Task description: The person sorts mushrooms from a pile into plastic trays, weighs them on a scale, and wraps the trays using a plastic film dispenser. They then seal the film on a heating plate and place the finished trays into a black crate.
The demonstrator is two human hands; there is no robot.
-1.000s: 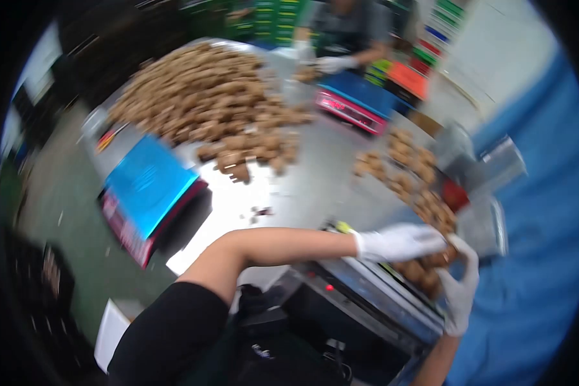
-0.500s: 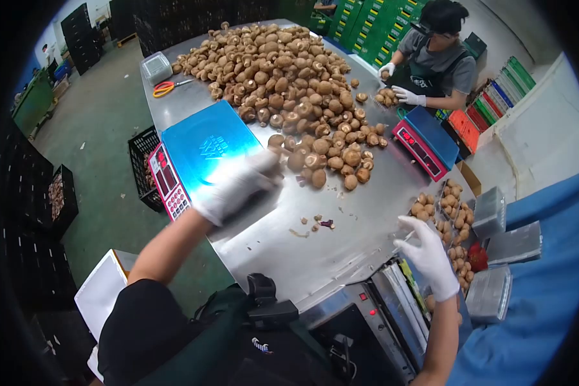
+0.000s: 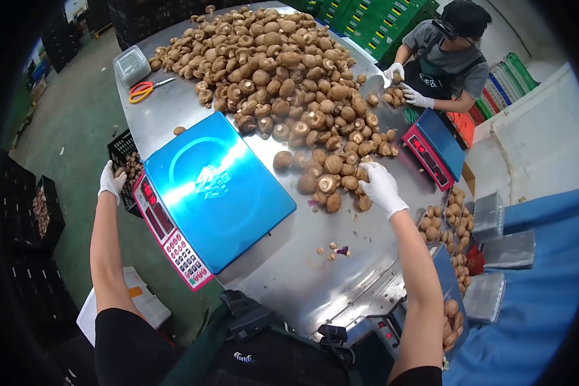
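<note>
My left hand (image 3: pixel 112 181), in a white glove, reaches over the rim of a black crate (image 3: pixel 117 149) beside the table. Its fingers are apart, near the mushrooms (image 3: pixel 134 168) in the crate; a small brown shape shows by the thumb. My right hand (image 3: pixel 382 188), also gloved, is at the near right edge of the big mushroom pile (image 3: pixel 273 71). Its fingers are parted and touch or almost touch the mushrooms there. Between my arms, a blue-topped scale (image 3: pixel 238 199) with a red display stands bare on the table's left side.
Orange-handled scissors (image 3: pixel 141 91) and clear plastic trays (image 3: pixel 131 65) lie at the far left. Across the table a co-worker (image 3: pixel 447 58) handles mushrooms beside a second scale (image 3: pixel 434 148). Filled mushroom packs (image 3: pixel 455 215) and clear trays (image 3: pixel 486 296) are at right. Stem scraps (image 3: pixel 333 251) lie nearby.
My left hand has swung left from above the scale to the crate. My right hand has moved up and left from the packs to the pile. The view has shifted too.
</note>
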